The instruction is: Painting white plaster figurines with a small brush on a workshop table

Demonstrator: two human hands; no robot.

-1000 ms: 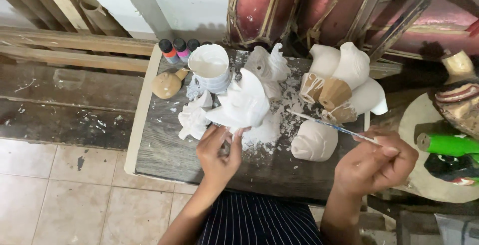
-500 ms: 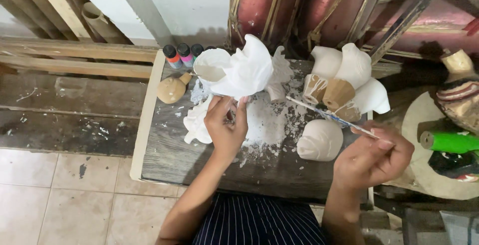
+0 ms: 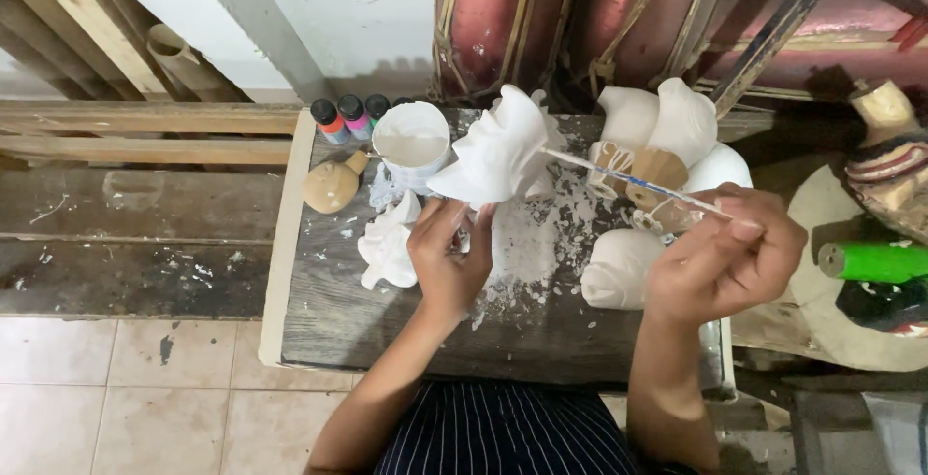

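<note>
While my left hand (image 3: pixel 447 260) grips the white carved mask (image 3: pixel 495 154) above the bench's (image 3: pixel 319 311) far edge, my right hand (image 3: pixel 723 255) pinches a brush (image 3: pixel 628 178) touching it; coating looks nearly complete.

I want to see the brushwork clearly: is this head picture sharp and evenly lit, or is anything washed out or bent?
Head view: soft, even light; the white carving in the left hand is nearly washed out; the brush in the right hand is sharp; edges bow slightly.
</note>
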